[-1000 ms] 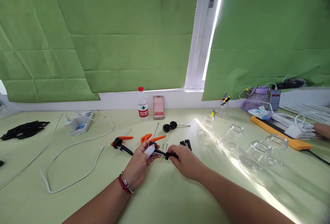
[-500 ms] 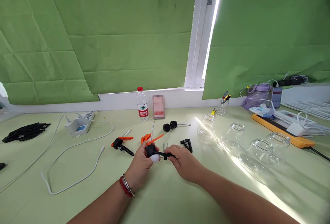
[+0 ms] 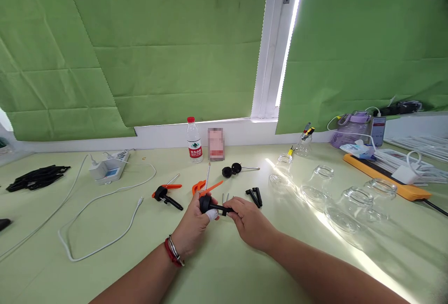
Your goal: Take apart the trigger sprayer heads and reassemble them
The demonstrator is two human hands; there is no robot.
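My left hand (image 3: 196,224) is closed around the round black head of a black cap assembly (image 3: 206,203). An orange lever and a thin metal rod stick up from it. At its right end, the fingers of my right hand (image 3: 249,220) pinch the black stem; the fingers partly hide that end. A similar black-and-orange assembly (image 3: 161,194) lies on the table left of my hands. Just behind my hands lie an orange lever piece (image 3: 198,186) and small metal pins (image 3: 226,198). Two black tubular parts (image 3: 254,197) rest by my right hand.
Two round black caps (image 3: 231,170), one with a rod, lie farther back. Several clear glass jars (image 3: 353,199) stand at right, before an orange power strip (image 3: 385,178). A water bottle (image 3: 194,141) stands at the back. A white cable (image 3: 101,196) curls at left.
My left hand has turned the cap assembly, so its black head now faces up and the rod stands steeper. My right hand stays on the stem. Another person's hand at right has left the view.
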